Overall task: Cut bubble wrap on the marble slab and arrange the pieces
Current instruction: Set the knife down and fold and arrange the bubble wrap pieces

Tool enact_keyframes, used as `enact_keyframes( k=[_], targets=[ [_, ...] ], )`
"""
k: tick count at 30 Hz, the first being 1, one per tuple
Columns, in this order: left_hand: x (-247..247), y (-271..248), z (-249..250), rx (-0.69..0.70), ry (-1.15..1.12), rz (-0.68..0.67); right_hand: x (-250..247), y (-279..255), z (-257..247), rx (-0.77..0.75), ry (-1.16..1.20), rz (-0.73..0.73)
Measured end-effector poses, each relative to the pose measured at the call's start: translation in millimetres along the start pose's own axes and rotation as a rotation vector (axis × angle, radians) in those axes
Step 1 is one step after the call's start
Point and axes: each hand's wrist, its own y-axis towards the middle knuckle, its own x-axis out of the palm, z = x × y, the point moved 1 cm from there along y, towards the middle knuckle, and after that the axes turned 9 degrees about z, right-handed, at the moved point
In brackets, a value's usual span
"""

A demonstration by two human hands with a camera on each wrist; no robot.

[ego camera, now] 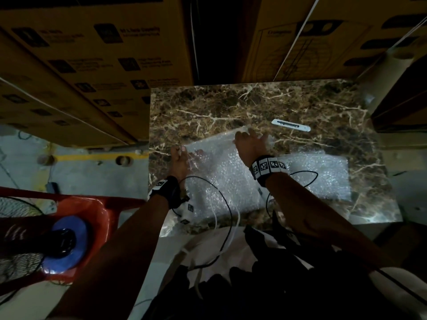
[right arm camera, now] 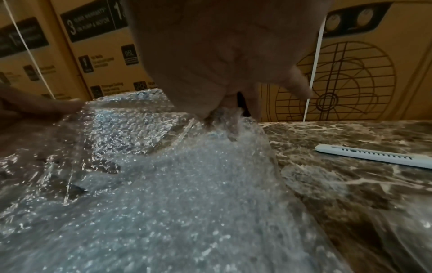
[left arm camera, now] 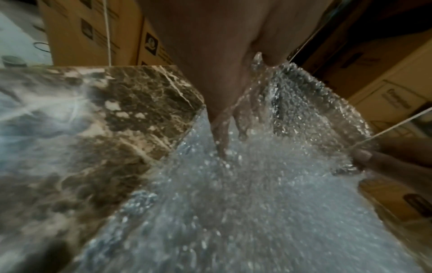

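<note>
bubble wrap sheet (ego camera: pixel 219 172), on marble slab (ego camera: pixel 254 105), far corners pinched by left hand (ego camera: pixel 179 158) and right hand (ego camera: pixel 250 144); risk: thin film slips or creases, landing askew on cut piece (ego camera: pixel 323 174).

In the left wrist view the left hand (left arm camera: pixel 224 77) is cut off by the top edge, and its fingers (left arm camera: pixel 222 136) show only dimly through the bubble wrap sheet (left arm camera: pixel 245 203) lying over them. The right hand (right arm camera: pixel 224 55) likewise runs off the top of its wrist view, its fingertips (right arm camera: pixel 224 122) smeared behind the crumpled film. Just beyond that hand, the white cutter (right arm camera: pixel 374 156) is clipped at the frame's right edge, and the print on the cardboard boxes (ego camera: pixel 92 54) is too blurred to read in the head view.
</note>
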Motion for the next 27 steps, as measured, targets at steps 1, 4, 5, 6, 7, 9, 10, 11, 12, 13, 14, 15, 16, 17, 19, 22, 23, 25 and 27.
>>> enact_keyframes(
  k=[1, 4, 5, 6, 7, 9, 10, 11, 12, 13, 14, 15, 16, 17, 19, 22, 23, 25, 27],
  targets=[
    [4.2, -6.9, 12.4, -0.009, -0.013, 0.012, 1.2, 1.5, 1.4, 0.009, -0.014, 0.027],
    [11.0, -23.4, 40.8, 0.022, -0.021, 0.005, 5.0, -1.3, 12.2, -0.017, -0.043, 0.065],
    [11.7, -32.9, 48.6, 0.001, 0.017, -0.02, 5.0, -3.7, 16.4, -0.053, -0.066, 0.06],
    [10.5, -40.9, 52.9, -0.006, 0.039, -0.05, 5.2, -6.0, 20.7, -0.095, -0.07, 0.056],
    [7.6, -51.8, 59.2, 0.023, 0.066, -0.084, 2.4, -9.7, 24.8, -0.137, -0.047, 0.057],
    [8.0, -71.3, 70.5, 0.114, 0.108, -0.155, -2.0, -20.5, 31.2, -0.22, 0.02, 0.063],
    [6.5, -77.1, 72.1, 0.17, 0.121, -0.18, -5.1, -28.3, 32.8, -0.262, 0.053, 0.079],
    [2.7, -80.3, 71.3, 0.226, 0.17, -0.19, -7.5, -37.5, 33.9, -0.299, 0.104, 0.116],
    [-2.5, -83.4, 68.5, 0.275, 0.207, -0.187, -8.4, -46.4, 34.8, -0.322, 0.179, 0.143],
    [-8.8, -84.5, 64.4, 0.304, 0.259, -0.183, -6.2, -55.7, 35.9, -0.326, 0.253, 0.159],
    [-14.4, -85.2, 60.5, 0.334, 0.301, -0.185, -1.6, -65.3, 37.8, -0.332, 0.3, 0.156],
    [-17.4, -90.0, 58.8, 0.339, 0.36, -0.194, 4.0, -74.5, 39.5, -0.351, 0.319, 0.153],
    [-20.2, -92.2, 55.2, 0.352, 0.423, -0.21, 11.9, -83.1, 41.9, -0.379, 0.319, 0.137],
    [-20.5, -94.7, 50.8, 0.37, 0.492, -0.252, 20.2, -91.2, 44.3, -0.409, 0.305, 0.126],
    [-15.3, -101.6, 39.3, 0.371, 0.57, -0.304, 32.8, -106.8, 48.5, -0.446, 0.278, 0.121],
    [-10.7, -112.7, 24.4, 0.354, 0.615, -0.228, 37.2, -126.4, 51.3, -0.483, 0.207, 0.091],
    [-9.9, -117.7, 18.4, 0.43, 0.693, -0.25, 37.0, -131.2, 51.2, -0.505, 0.175, 0.097],
    [-12.7, -124.2, 6.0, 0.562, 0.777, -0.322, 35.4, -138.7, 50.5, -0.556, 0.142, 0.105],
    [-15.4, -136.8, -0.7, 0.635, 0.787, -0.38, 36.0, -145.5, 50.3, -0.586, 0.128, 0.09]
  ],
)
